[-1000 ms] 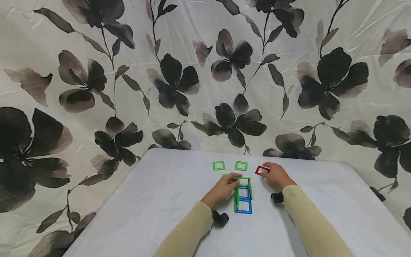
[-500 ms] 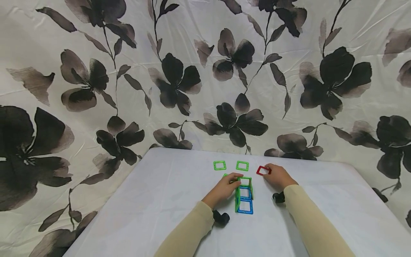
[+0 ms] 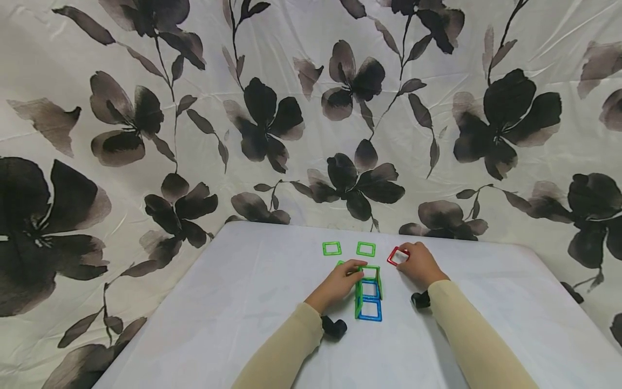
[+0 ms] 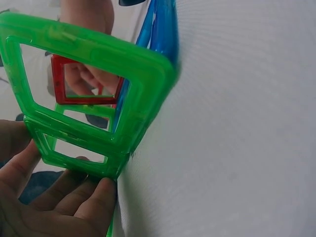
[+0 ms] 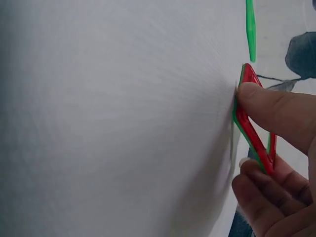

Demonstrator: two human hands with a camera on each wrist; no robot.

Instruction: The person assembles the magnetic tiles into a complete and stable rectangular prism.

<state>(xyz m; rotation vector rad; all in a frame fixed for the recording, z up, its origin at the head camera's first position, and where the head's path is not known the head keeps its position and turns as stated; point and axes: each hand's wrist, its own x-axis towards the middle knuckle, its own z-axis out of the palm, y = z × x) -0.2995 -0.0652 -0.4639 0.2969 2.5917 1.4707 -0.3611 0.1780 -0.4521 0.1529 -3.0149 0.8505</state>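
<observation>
In the head view, an assembly of see-through magnetic tiles stands at the table's middle, with two blue tiles (image 3: 371,320) in a row and upright green tiles (image 3: 358,303) along the sides. My left hand (image 3: 337,284) grips its far left part; in the left wrist view, thumb and fingers hold the edges of a green tile (image 4: 74,170). To the right, my right hand (image 3: 419,265) pinches a red square tile (image 3: 392,254) by its edges, tilted up. Seen from the right wrist, the red tile (image 5: 251,132) has a green frame lying against its back.
Two loose green tiles, one on the left (image 3: 332,254) and one on the right (image 3: 365,254), lie flat beyond the assembly. A white cloth covers the table (image 3: 218,302). Behind its far edge hangs a floral curtain (image 3: 291,205). Black wrist devices (image 3: 334,328) sit under both forearms.
The red tile has been tilted more upright in my right hand, whose fingers have shifted along its edge. My left hand and the assembly stay in place.
</observation>
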